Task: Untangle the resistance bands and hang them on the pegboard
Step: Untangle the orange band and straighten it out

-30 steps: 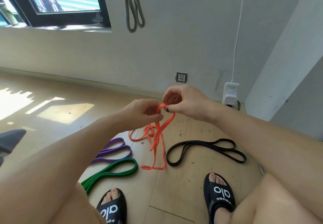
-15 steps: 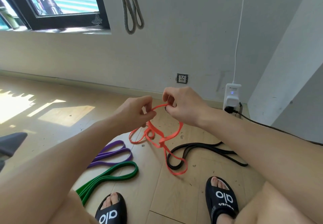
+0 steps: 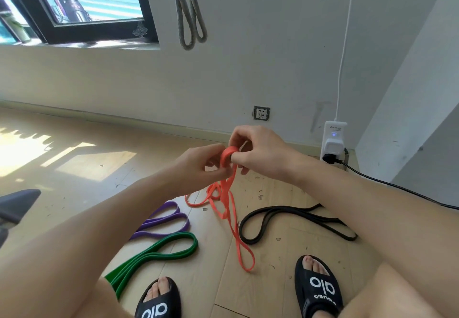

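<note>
Grey band (image 3: 189, 17) on wall: top cut off by upper picture edge, hanger unseen. Orange band (image 3: 224, 201): upper part hidden inside left hand (image 3: 198, 166) and right hand (image 3: 258, 151); knot form could not be told. Green band (image 3: 151, 255), left of orange band: near end hidden behind left leg. Black band (image 3: 293, 221), right of orange band: far end covered by right forearm. Both sandals cropped by lower edge.

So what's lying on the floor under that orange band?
Bare wooden floor beneath the orange band's dangling loops; the black band lies beside it. Where they meet, overlap is unclear.
</note>
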`<state>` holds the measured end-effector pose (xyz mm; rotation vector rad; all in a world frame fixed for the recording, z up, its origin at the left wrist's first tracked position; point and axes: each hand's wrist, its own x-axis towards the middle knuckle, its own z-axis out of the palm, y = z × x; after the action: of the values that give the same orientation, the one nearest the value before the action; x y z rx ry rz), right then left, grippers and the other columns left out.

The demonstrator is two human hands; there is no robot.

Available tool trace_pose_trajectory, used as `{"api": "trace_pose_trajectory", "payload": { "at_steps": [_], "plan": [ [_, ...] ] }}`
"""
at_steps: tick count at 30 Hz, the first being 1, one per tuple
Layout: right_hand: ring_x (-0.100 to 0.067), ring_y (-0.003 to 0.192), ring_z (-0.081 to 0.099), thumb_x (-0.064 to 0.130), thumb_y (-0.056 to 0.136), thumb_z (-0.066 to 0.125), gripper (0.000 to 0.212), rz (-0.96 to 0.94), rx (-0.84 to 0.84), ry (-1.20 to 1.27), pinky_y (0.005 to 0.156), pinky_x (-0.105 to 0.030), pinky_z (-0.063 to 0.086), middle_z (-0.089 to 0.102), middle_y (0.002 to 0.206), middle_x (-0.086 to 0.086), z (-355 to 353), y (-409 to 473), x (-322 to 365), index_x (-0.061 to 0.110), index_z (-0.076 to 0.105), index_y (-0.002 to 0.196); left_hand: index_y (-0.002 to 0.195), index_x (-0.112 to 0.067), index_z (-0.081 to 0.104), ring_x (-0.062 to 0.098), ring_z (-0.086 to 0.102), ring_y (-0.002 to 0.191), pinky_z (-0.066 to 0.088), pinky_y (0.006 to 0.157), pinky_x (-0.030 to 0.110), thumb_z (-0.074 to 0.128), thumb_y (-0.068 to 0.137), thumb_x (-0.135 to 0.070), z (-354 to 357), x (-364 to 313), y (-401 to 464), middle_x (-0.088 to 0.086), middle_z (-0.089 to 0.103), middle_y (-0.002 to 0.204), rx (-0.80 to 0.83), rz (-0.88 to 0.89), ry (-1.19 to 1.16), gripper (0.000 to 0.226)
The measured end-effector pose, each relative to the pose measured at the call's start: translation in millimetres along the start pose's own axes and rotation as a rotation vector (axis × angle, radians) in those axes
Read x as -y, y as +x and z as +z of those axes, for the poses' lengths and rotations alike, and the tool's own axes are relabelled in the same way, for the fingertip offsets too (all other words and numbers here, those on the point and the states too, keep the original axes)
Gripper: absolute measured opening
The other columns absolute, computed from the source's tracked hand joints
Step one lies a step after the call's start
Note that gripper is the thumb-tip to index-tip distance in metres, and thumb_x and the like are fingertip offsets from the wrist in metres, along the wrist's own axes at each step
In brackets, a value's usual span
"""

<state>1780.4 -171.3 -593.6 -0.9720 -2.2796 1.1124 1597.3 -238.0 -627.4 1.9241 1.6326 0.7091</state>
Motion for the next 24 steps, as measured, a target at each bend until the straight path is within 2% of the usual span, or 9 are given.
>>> {"api": "trace_pose_trajectory", "payload": {
  "at_steps": [4, 9, 13, 18, 22, 24],
  "plan": [
    [-0.018, 0.067, 0.070, 0.006, 0.085, 0.069, 0.012, -0.014, 0.010, 0.036, 0.061, -0.026, 0.059, 0.072, 0.087, -0.009, -4.0, 2.1, -1.1, 0.016, 0.068, 0.090, 0.112, -0.026, 0.069, 0.010, 0.073, 0.096, 0.059, 0.093, 0.042, 0.065, 0.097, -0.023, 1.9, -2.4, 1.6, -0.008, 0.076, 0.100, 0.012, -0.054, -0.054, 0.015],
    [-0.010, 0.076, 0.066, 0.013, 0.090, 0.073, 0.015, 0.019, -0.042, 0.038, 0.059, -0.018, 0.049, 0.071, 0.094, 0.000, -11.9, 5.0, -12.7, 0.021, 0.068, 0.102, 0.104, -0.018, 0.060, 0.015, 0.075, 0.091, 0.062, 0.087, 0.041, 0.071, 0.092, -0.014, -4.2, -3.3, 1.6, -0.002, 0.069, 0.105, -0.049, -0.086, -0.125, 0.017],
    [0.001, 0.076, 0.067, 0.015, 0.093, 0.072, 0.006, 0.075, 0.014, 0.105, 0.065, -0.014, 0.043, 0.078, 0.088, 0.004, -20.6, 3.7, -19.7, 0.018, 0.070, 0.098, 0.100, -0.017, 0.066, 0.014, 0.073, 0.093, 0.061, 0.091, 0.037, 0.072, 0.092, -0.014, -8.9, 0.1, 1.7, -0.001, 0.072, 0.100, -0.096, -0.111, -0.170, 0.011],
    [-0.018, 0.097, 0.073, 0.013, 0.100, 0.063, 0.011, 0.192, 0.223, 0.309, 0.095, -0.037, 0.055, 0.080, 0.099, -0.006, -22.6, -0.4, -28.4, 0.010, 0.071, 0.106, 0.104, -0.016, 0.073, 0.013, 0.072, 0.101, 0.055, 0.095, 0.028, 0.063, 0.098, -0.011, -11.3, -1.9, -4.4, -0.001, 0.076, 0.101, 0.066, -0.180, -0.297, 0.013],
    [-0.024, 0.101, 0.073, 0.011, 0.102, 0.056, 0.017, 0.242, 0.314, 0.476, 0.104, -0.042, 0.053, 0.078, 0.101, -0.010, -22.3, -3.8, -24.4, 0.008, 0.072, 0.106, 0.103, -0.012, 0.074, 0.014, 0.071, 0.100, 0.052, 0.098, 0.031, 0.056, 0.099, -0.001, -10.2, -5.7, -4.0, 0.001, 0.077, 0.099, 0.138, -0.207, -0.303, 0.021],
    [-0.022, 0.098, 0.072, 0.014, 0.103, 0.055, 0.018, 0.240, 0.304, 0.490, 0.104, -0.044, 0.053, 0.077, 0.099, -0.009, -18.8, -4.8, -20.8, 0.008, 0.071, 0.105, 0.105, -0.014, 0.071, 0.019, 0.072, 0.100, 0.054, 0.098, 0.037, 0.063, 0.095, -0.007, -7.2, -7.8, -3.1, 0.004, 0.076, 0.099, 0.152, -0.201, -0.316, 0.015]
  ]
}}
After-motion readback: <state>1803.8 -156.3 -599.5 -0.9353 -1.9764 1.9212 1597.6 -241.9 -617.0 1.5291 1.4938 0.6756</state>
